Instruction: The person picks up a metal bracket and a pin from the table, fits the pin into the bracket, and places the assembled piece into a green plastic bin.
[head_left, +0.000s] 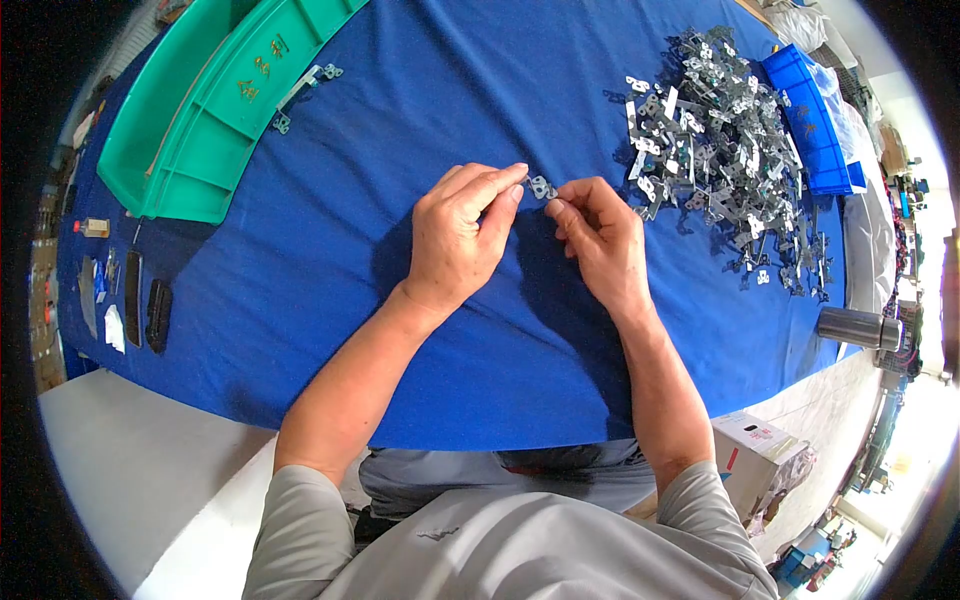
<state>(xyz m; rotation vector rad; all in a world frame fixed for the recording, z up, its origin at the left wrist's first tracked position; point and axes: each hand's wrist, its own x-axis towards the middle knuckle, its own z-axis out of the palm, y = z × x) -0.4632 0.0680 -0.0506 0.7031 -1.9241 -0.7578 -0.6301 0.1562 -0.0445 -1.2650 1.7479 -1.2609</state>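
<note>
- A small metal bracket (541,187) is being held at the centre of the frame, just above the blue cloth (330,250).
- It is being pinched from both sides. The left hand (458,238) is closed on its left end with thumb and forefinger, and the right hand (600,238) is closed on its right end with the fingertips drawn tight.
- The piece is being judged light, stiff and thin. Its stamped edges may be sharp and its plating slick, so the flat faces are being judged the safest hold.
- A heap of metal parts (720,130) is lying at the upper right, against a blue bin (812,120).
- Green trays (200,110) are lying at the upper left — a longer metal piece (303,90) is resting just beside them.
- A cardboard box (757,443) is being glimpsed at the lower right, below the table edge — the room beyond is too blurred to tell.
</note>
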